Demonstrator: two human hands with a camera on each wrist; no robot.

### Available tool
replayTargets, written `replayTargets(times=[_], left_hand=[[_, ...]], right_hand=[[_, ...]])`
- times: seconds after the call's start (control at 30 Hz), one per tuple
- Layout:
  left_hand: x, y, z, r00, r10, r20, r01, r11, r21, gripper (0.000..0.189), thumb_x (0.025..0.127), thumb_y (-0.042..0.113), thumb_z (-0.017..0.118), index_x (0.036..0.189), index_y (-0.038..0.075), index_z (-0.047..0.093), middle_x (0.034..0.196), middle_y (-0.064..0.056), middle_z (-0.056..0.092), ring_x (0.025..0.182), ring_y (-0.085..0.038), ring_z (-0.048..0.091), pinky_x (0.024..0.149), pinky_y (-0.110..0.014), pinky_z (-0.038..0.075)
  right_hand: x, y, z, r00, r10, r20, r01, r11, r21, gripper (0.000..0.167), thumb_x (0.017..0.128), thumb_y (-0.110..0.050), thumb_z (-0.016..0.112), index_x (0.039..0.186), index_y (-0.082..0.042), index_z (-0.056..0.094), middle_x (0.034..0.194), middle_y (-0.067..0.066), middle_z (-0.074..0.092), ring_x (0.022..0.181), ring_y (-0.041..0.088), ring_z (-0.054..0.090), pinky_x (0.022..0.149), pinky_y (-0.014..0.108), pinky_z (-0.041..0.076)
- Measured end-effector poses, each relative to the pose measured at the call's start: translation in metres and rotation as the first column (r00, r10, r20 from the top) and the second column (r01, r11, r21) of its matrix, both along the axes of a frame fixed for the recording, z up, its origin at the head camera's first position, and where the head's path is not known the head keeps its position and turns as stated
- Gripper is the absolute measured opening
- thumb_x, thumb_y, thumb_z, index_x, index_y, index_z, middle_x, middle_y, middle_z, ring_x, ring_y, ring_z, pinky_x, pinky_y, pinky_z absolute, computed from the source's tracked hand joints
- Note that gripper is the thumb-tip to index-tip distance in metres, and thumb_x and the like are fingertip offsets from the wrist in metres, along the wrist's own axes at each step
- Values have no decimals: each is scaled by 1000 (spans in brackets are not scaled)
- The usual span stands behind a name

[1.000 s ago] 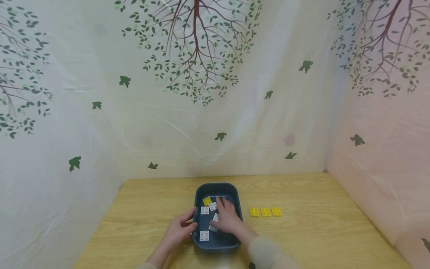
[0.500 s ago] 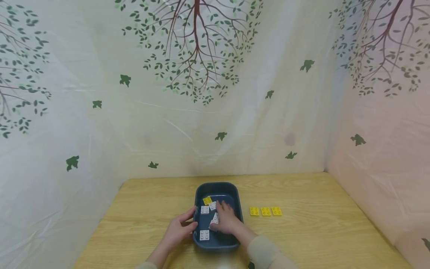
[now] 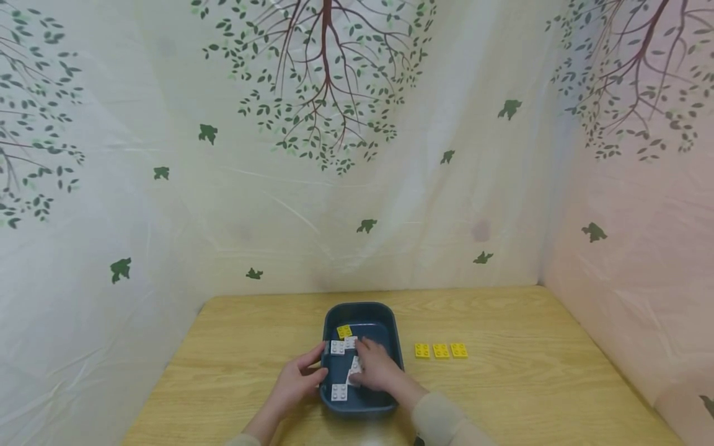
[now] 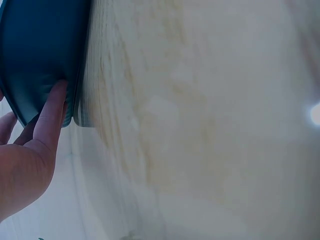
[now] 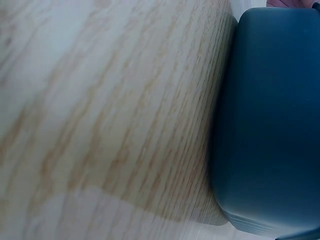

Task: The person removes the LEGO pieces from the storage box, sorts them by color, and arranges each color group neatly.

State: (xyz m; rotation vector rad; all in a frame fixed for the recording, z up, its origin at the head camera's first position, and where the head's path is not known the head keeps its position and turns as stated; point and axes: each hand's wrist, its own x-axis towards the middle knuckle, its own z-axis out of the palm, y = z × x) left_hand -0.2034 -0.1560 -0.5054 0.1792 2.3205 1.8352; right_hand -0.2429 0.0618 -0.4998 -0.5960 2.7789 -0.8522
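A dark blue tray (image 3: 365, 406) stands on the table, with toy building bricks inside. My left hand (image 3: 295, 384) holds its left side at the rim; in the left wrist view a finger (image 4: 51, 112) lies against the outer wall. Inside the tray, my right hand (image 3: 379, 367) has its fingers spread over white bricks. Its fingertips are at one white brick (image 3: 349, 342), the thumb at another white brick (image 3: 352, 377). Farther left are a white brick (image 3: 337, 347) and a yellow brick (image 3: 344, 331). A white brick (image 3: 339, 392) lies near the front. The right palm's underside is hidden.
To the right of the tray, three yellow bricks (image 3: 441, 351) lie in a row on the wooden table (image 3: 530, 396). Behind the table hangs a pale curtain (image 3: 290, 248) with a tree pattern. The right wrist view mostly shows the tray's outer wall (image 5: 270, 120).
The right fingers have drawn back slightly toward me and to the left. A couple of white bricks beside them have shifted slightly left. The left hand has stayed in place.
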Motion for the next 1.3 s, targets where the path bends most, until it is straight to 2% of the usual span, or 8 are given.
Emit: replayTargets(times=[0.23, 0.47, 0.93, 1.13, 1.3], left_hand=[[0, 1, 0, 1000, 9, -15, -9, 1000, -4, 59, 95, 13, 66, 149, 8, 43, 148, -29, 40, 120, -42, 57, 86, -40, 58], [0, 3, 0, 1000, 10, -26, -9, 1000, 11, 59, 95, 12, 66, 149, 8, 43, 149, -29, 40, 119, -43, 57, 85, -41, 58], [-4, 4, -3, 999, 26, -34, -26, 1000, 9, 59, 95, 10, 65, 149, 6, 43, 148, -29, 40, 118, -42, 58, 84, -40, 59], [-3, 4, -1, 999, 19, -32, -19, 999, 27, 59, 95, 10, 65, 149, 6, 43, 149, -29, 40, 118, -42, 58, 83, -40, 59], [-2, 4, -1, 1000, 19, -19, -19, 1000, 21, 59, 95, 11, 65, 150, 7, 43, 149, -29, 39, 119, -43, 57, 84, -40, 58]], right_hand=[[2, 0, 2, 1000, -6, -28, 7, 1000, 18, 60, 85, -27, 78, 136, -2, 58, 143, 25, 45, 129, 44, 43, 105, 59, 41], [3, 2, 3, 999, 31, -39, -29, 998, 51, 48, 84, -27, 78, 126, -6, 67, 143, 23, 47, 129, 45, 44, 105, 59, 40], [2, 6, 9, 998, 52, 18, -53, 998, 42, 31, 85, -21, 76, 114, -9, 73, 145, 22, 46, 131, 44, 44, 107, 59, 38], [1, 7, 8, 996, 81, 28, -82, 996, 30, 31, 86, -21, 75, 116, -12, 74, 143, 20, 49, 130, 44, 44, 107, 59, 38], [-1, 9, 8, 994, 95, 55, -93, 995, -36, 35, 88, -20, 73, 122, -12, 70, 141, 20, 51, 130, 42, 44, 107, 60, 36]])
